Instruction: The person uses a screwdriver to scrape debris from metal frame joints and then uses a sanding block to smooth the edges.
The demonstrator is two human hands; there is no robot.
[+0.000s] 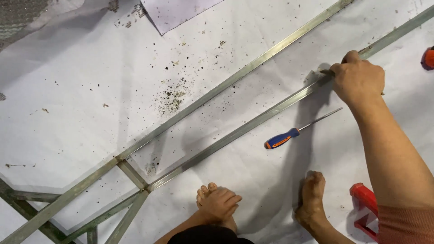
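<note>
My right hand is closed around a long grey metal bar that runs diagonally across the white sheet, gripping it near its upper right end. A second, parallel metal bar lies above it. Both bars join a welded metal frame at the lower left. A screwdriver with a blue and orange handle lies on the sheet just below the held bar, its shaft pointing toward my hand. My left hand is out of view. My two bare feet rest on the sheet at the bottom.
A red plastic object sits at the lower right beside my arm. Another red-orange item shows at the right edge. Dark crumbs of debris are scattered on the white sheet. A pale paper sheet lies at the top.
</note>
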